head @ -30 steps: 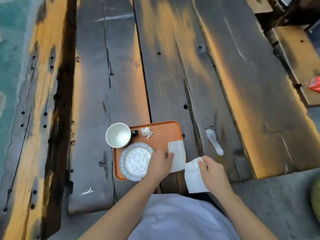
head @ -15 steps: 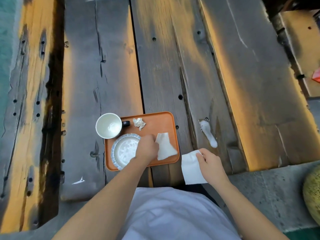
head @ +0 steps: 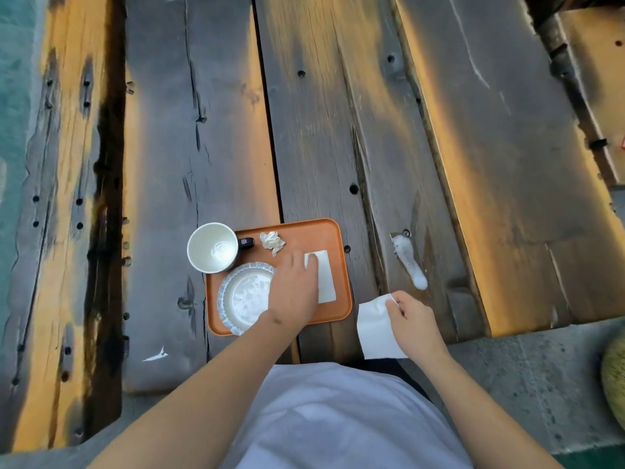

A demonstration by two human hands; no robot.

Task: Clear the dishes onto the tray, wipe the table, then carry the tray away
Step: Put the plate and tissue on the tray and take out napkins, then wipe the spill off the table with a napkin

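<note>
While our left hand (head: 293, 290) lies flat, fingers straight, on a napkin (head: 324, 277) in the tray (head: 333, 231), our right hand (head: 411, 319) pinches a second napkin (head: 373, 328) just off the tray's right edge. Beside our left hand sit a plate (head: 243, 297), a crumpled wad (head: 272, 242) and a cup (head: 212, 247). Right of the tray, a white spill (head: 410, 260) streaks the table (head: 203, 147).
</note>
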